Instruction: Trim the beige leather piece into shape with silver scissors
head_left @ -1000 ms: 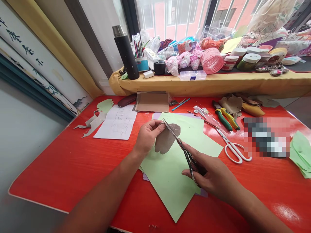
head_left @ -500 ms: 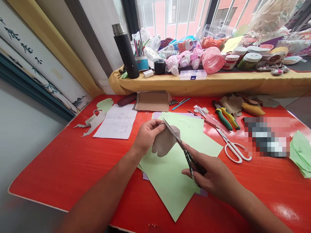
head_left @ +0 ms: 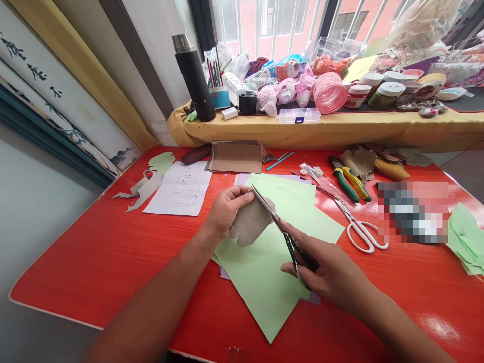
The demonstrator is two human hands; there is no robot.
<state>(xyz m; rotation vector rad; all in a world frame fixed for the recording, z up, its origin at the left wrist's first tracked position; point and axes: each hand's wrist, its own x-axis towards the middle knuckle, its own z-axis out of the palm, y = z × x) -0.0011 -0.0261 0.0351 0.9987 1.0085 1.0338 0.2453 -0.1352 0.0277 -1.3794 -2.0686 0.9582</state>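
Head view, looking down on a red tabletop (head_left: 75,272): both forearms reach in from the near edge and meet over the middle of the table. The left hand (head_left: 226,212) is turned palm-down, its fingers closed around the left side of a beige leather-like cutout (head_left: 251,222), which it lifts just above a pale green sheet (head_left: 260,267). The right hand (head_left: 325,272) sits to the right, its fingers (head_left: 302,247) closed around dark-handled scissors (head_left: 291,247). Their long blades slant up and left, touching the cutout's upper edge right beside the left thumb (head_left: 245,194).

Two pairs of scissors show: the held pair and a white-handled pair (head_left: 361,234) lying to the right of the green sheet. One pair of green-and-yellow pliers (head_left: 350,184) lies farther back. Beyond the green sheet's far edge lies a lilac sheet (head_left: 272,179), and a pattern paper (head_left: 179,191) lies to the left. The green sheet's nearest corner stops just short of the table's near edge, with red tabletop on both sides of it.
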